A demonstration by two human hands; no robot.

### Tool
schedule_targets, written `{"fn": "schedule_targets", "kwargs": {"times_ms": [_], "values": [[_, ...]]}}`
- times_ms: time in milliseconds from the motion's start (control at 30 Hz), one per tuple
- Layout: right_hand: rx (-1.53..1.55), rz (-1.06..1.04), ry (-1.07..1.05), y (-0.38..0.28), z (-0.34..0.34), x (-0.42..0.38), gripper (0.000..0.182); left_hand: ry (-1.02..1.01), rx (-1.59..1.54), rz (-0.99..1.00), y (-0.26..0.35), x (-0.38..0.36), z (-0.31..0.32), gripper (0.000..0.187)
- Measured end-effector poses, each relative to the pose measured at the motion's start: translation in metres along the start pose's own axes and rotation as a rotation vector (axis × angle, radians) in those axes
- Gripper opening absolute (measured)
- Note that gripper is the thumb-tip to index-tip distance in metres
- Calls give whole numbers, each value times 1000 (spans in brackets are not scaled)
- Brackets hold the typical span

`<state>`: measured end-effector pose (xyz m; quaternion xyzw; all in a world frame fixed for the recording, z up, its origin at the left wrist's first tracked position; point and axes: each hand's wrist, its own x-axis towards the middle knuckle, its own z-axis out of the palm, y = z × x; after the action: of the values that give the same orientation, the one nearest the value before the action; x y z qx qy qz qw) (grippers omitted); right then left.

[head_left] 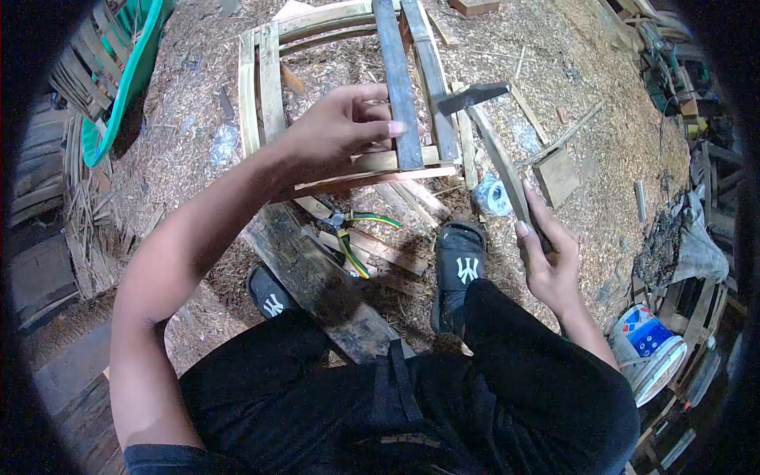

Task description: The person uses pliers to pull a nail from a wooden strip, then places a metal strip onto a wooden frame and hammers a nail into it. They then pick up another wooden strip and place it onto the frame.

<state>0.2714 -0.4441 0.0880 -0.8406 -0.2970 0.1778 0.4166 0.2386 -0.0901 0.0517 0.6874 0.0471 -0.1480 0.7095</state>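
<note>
My left hand [340, 131] grips a dark grey wooden slat [402, 87] by its left edge, thumb on top and fingers partly hidden behind it. This slat lies across a frame of pale wooden strips [271, 87] on the ground, with a second weathered slat [430, 79] beside it. In my right hand [550, 245] is a hammer [499, 158], held by its wooden handle. The hammer's dark metal head is raised just right of the slats, apart from my left hand. Below the frame lie pliers [342, 233] with green and yellow handles.
A thick worn board [309, 273] runs between my sandalled feet. Wood shavings and offcuts cover the ground. A clear plastic bag [492, 195] and a wooden block [556, 176] lie at right, a white bucket [653, 368] at lower right, a green plastic container [131, 95] at upper left.
</note>
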Motion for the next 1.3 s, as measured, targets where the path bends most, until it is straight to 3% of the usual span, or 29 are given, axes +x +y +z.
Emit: {"fn": "schedule_targets", "kwargs": {"times_ms": [267, 367, 433, 567, 633, 700, 767, 800, 900, 1033, 1100, 1167, 1233, 1300], "values": [[21, 71, -17, 3, -3, -5, 49, 87, 62, -60, 8, -3, 5, 39], [54, 236, -38, -6, -5, -7, 48, 135, 102, -110, 21, -9, 10, 48], [-154, -51, -13, -5, -8, -10, 48, 169, 137, -144, 19, -10, 11, 51], [-239, -247, -13, -27, -12, -10, 52, 279, -43, -80, 7, -12, -1, 55], [-313, -192, -64, -37, -14, -14, 57, 304, 720, 220, 26, -25, -9, 45], [-337, -200, -65, -39, -13, -19, 61, 267, 722, 186, 40, -43, -10, 50], [-360, -218, -68, -42, -12, -22, 64, 116, 1297, 632, 37, -63, -28, 62], [-386, -221, -113, -42, -13, -24, 68, 82, 1394, 525, 30, -73, -32, 73], [-503, -264, -185, -50, -13, -24, 75, 31, 1671, 456, 1, -92, -39, 68], [-576, -417, -208, -65, -7, -19, 78, 176, 1652, 427, -14, -96, -23, 63], [-599, -404, -250, -68, -11, -24, 78, 200, 1640, 479, -18, -95, -21, 61], [-678, -190, -250, -66, -11, -28, 80, 219, 1635, 537, -15, -92, -19, 59], [-763, -213, -221, -65, -14, -32, 79, 224, 1586, 422, -12, -90, -7, 55], [-702, -329, -207, -63, -16, -35, 82, 245, 1538, 457, -12, -89, -6, 53]]}}
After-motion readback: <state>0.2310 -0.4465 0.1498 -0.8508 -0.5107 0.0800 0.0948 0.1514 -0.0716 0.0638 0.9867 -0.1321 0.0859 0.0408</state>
